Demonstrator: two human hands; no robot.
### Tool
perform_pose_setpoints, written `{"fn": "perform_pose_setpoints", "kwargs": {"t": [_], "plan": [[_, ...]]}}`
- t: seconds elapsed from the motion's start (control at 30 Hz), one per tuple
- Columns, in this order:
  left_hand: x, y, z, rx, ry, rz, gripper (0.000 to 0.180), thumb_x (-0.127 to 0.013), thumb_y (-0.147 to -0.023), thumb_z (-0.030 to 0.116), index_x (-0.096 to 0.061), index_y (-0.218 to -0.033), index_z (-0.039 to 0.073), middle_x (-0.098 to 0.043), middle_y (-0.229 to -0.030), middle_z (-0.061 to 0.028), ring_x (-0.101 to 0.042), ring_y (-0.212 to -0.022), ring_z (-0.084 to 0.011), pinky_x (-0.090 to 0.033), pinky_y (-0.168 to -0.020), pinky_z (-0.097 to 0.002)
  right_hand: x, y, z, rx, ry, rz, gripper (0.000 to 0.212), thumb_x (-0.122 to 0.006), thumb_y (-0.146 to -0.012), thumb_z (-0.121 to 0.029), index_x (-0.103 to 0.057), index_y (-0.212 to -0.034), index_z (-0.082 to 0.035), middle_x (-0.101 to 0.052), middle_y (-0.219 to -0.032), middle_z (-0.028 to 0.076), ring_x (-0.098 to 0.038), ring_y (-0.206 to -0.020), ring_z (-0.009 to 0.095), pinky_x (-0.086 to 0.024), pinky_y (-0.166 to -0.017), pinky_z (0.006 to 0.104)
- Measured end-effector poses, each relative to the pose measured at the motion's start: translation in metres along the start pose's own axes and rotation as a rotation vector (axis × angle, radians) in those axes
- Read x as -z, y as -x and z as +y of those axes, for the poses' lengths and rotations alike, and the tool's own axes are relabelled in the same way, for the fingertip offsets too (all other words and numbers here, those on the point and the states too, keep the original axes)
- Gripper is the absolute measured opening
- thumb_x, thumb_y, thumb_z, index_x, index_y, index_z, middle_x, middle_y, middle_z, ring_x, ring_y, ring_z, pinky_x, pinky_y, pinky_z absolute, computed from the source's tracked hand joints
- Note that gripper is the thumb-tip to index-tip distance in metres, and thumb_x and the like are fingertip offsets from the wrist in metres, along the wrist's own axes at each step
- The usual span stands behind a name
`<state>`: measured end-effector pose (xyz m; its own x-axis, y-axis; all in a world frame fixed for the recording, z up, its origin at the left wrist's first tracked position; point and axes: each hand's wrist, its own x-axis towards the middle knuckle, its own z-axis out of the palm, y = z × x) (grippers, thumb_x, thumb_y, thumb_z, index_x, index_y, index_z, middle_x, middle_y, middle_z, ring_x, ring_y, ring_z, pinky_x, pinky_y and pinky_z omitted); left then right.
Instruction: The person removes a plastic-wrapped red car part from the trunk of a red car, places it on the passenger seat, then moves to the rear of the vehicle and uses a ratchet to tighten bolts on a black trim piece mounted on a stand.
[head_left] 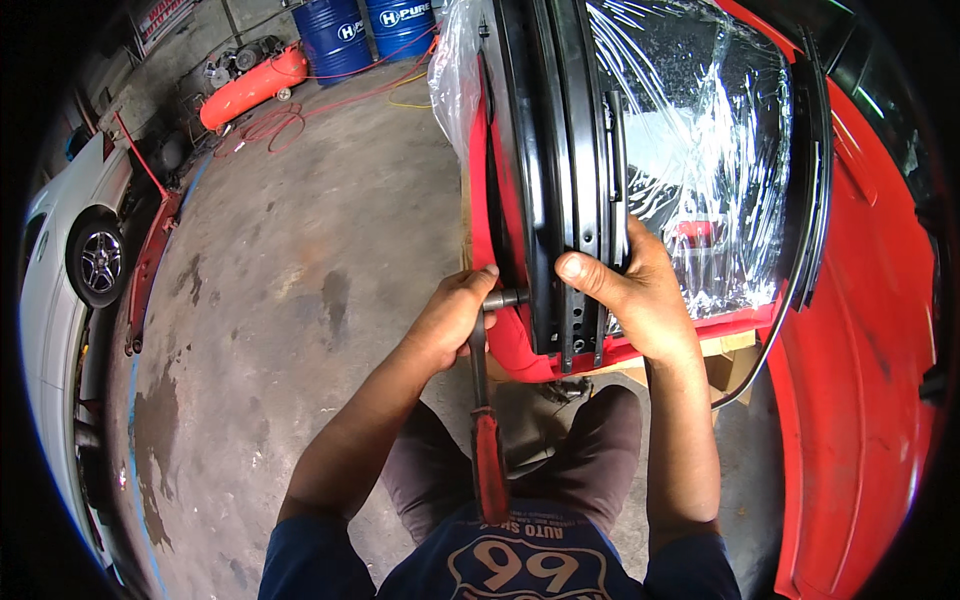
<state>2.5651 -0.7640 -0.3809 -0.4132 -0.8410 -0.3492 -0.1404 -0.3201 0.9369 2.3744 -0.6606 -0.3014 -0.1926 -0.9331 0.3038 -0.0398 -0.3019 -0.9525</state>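
My left hand [450, 318] is closed round the head of a ratchet wrench [488, 455] with a red and black handle, which hangs down toward my lap. Its metal socket [507, 298] points right and meets the side of a long black metal rail assembly [545, 150]; the fastener there is hidden. My right hand [640, 300] grips the near end of that assembly, thumb on top and fingers down its right side, partly out of sight. Under the rails lies a red panel [520, 365]. Right of them stretches a dark glossy surface under clear plastic film [710, 150].
Cardboard or wood [740, 368] shows beneath the panel. A red car body part [850, 420] stands close on the right. At left are a white car [60, 240] and a red floor jack [155, 250]. An orange air compressor [260, 85], hoses [270, 125] and blue drums [330, 38] stand farther back.
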Motion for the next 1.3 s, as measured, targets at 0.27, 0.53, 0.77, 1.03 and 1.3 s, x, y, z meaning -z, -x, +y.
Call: {"fn": "perform_pose_setpoints", "kwargs": {"t": [0.27, 0.53, 0.77, 1.03, 1.3], "plan": [[-0.004, -0.001, -0.01, -0.468, -0.248, 0.055, 0.033, -0.059, -0.101, 0.029, -0.067, -0.103, -0.003, -0.063, -0.075, -0.0067, -0.057, -0.061, -0.0157, -0.047, -0.056, -0.0332, 0.0, 0.001, -0.001, -0.014, 0.071, 0.02, 0.045, -0.087, -0.086, -0.016, -0.065, -0.121, 0.003, -0.075, -0.102, 0.007, -0.069, -0.092, 0.012, -0.057, -0.085, 0.0297], [-0.007, 0.001, -0.011, -0.404, -0.164, 0.074, 0.029, -0.054, -0.105, 0.029, -0.061, -0.095, 0.003, -0.059, -0.073, -0.0057, -0.056, -0.062, -0.0138, -0.047, -0.054, -0.0324, 0.0, 0.001, -0.001, -0.022, 0.075, 0.027, 0.042, -0.086, -0.087, -0.014, -0.066, -0.12, 0.003, -0.075, -0.104, 0.007, -0.068, -0.094, 0.012, -0.056, -0.087, 0.0302], [-0.002, 0.009, -0.001, -0.541, -0.442, 0.079, 0.03, -0.053, -0.106, 0.028, -0.062, -0.096, 0.001, -0.056, -0.068, -0.0099, -0.052, -0.063, -0.0136, -0.045, -0.053, -0.0339, -0.002, 0.002, -0.001, -0.037, 0.029, 0.042, 0.041, -0.086, -0.087, -0.014, -0.066, -0.118, 0.003, -0.074, -0.103, 0.006, -0.068, -0.092, 0.012, -0.056, -0.086, 0.029], [-0.003, 0.001, -0.007, -0.385, -0.229, 0.054, 0.036, -0.053, -0.106, 0.034, -0.062, -0.095, 0.0, -0.062, -0.072, -0.0129, -0.059, -0.059, -0.024, -0.045, -0.05, -0.0397, -0.004, 0.003, -0.002, -0.019, 0.076, 0.066, 0.043, -0.087, -0.086, -0.017, -0.066, -0.117, 0.004, -0.074, -0.104, 0.008, -0.068, -0.093, 0.012, -0.056, -0.086, 0.0295], [-0.001, 0.001, 0.0, -0.168, -0.208, 0.032, 0.042, -0.051, -0.106, 0.038, -0.062, -0.099, -0.002, -0.063, -0.075, -0.0131, -0.064, -0.067, -0.0269, -0.049, -0.057, -0.0405, -0.003, 0.002, -0.001, -0.027, 0.093, 0.058, 0.042, -0.087, -0.086, -0.017, -0.067, -0.117, 0.004, -0.075, -0.101, 0.007, -0.068, -0.09, 0.012, -0.057, -0.084, 0.0293]]}}
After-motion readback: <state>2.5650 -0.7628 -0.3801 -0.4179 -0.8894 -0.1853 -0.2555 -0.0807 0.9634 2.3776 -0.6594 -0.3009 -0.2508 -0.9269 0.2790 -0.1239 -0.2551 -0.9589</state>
